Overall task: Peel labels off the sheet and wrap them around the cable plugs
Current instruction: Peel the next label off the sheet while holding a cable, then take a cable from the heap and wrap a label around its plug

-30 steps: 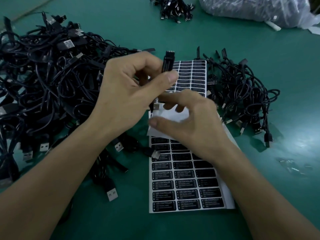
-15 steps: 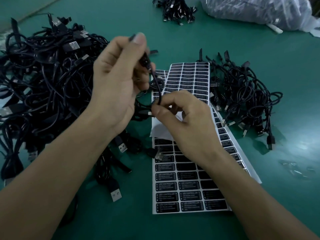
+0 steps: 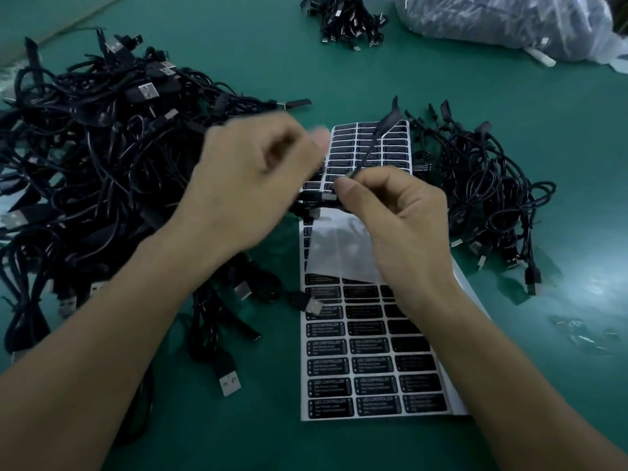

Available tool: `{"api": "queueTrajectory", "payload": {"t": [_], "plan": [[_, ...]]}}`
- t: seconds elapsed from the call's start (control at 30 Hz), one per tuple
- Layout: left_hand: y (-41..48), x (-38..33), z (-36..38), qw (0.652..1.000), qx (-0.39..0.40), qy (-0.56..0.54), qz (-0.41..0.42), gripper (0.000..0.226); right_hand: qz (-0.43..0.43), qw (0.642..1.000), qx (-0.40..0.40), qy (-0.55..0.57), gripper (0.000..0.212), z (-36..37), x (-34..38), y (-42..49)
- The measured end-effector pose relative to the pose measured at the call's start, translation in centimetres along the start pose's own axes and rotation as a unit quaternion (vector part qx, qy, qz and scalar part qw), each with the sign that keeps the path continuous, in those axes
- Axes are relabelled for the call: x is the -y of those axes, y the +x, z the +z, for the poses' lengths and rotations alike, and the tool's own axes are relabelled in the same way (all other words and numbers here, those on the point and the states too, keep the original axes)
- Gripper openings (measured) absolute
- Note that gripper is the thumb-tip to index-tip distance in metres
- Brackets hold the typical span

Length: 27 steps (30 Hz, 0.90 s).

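Note:
A white sheet of black labels (image 3: 370, 368) lies on the green table in front of me, with a bare peeled patch in its middle. A second label sheet (image 3: 373, 147) lies just beyond it. My right hand (image 3: 397, 219) pinches a thin black cable (image 3: 370, 147) between thumb and forefinger; the cable's plug end sticks up to the right over the far sheet. My left hand (image 3: 251, 188), blurred by motion, is curled to the left of the cable at the same height. Whether the left hand holds the cable's lower part is hidden by the fingers.
A big tangle of black USB cables (image 3: 85, 158) fills the left side. A smaller pile of cables (image 3: 489, 192) lies right of the sheets. Another cable bundle (image 3: 346, 18) and a clear plastic bag (image 3: 503, 22) sit at the far edge. Small clear scraps (image 3: 584, 334) lie at right.
My left hand dropped from raised above the sheets and moved toward the right hand. The right hand lifted off the sheet and now pinches the cable, whose plug end swung to the right.

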<state>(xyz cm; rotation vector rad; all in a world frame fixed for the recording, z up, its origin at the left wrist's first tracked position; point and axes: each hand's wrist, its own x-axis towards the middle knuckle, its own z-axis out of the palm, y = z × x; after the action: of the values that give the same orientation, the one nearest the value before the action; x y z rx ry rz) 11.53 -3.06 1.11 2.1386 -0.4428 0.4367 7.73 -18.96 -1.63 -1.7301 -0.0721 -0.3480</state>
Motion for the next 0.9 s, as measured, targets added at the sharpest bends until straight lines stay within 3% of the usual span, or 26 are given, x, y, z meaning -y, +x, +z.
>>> {"api": "queueTrajectory", "payload": {"t": [0.07, 0.13, 0.3, 0.5, 0.63, 0.73, 0.9], "plan": [[-0.6, -0.2, 0.0, 0.990, 0.061, 0.122, 0.030, 0.047, -0.021, 0.999, -0.014, -0.041, 0.014, -0.2, 0.0, 0.0], [-0.7, -0.1, 0.2, 0.979, 0.092, 0.176, 0.042, 0.053, -0.033, 0.996, -0.043, -0.077, 0.013, -0.5, -0.1, 0.2], [-0.4, 0.7, -0.1, 0.972, 0.034, 0.189, 0.137, 0.036, 0.026, 0.988, -0.152, -0.031, 0.015, -2.1, -0.5, 1.4], [-0.4, 1.0, 0.1, 0.958, 0.077, 0.261, 0.088, 0.063, -0.018, 0.973, -0.231, -0.027, 0.016, -5.2, 0.2, 2.6], [-0.4, 1.6, -0.1, 0.929, 0.138, 0.337, 0.068, 0.048, -0.032, 0.949, -0.274, -0.151, 0.012, -7.6, 0.3, 3.0], [-0.3, 1.5, -0.4, 0.926, 0.140, 0.349, 0.043, 0.031, -0.041, 0.926, -0.282, -0.249, 0.019, -8.7, 0.2, 3.3], [-0.4, 1.9, -0.7, 0.918, 0.130, 0.371, 0.049, 0.026, -0.010, 0.930, -0.308, -0.202, 0.020, -9.3, 0.8, 3.3]]}}
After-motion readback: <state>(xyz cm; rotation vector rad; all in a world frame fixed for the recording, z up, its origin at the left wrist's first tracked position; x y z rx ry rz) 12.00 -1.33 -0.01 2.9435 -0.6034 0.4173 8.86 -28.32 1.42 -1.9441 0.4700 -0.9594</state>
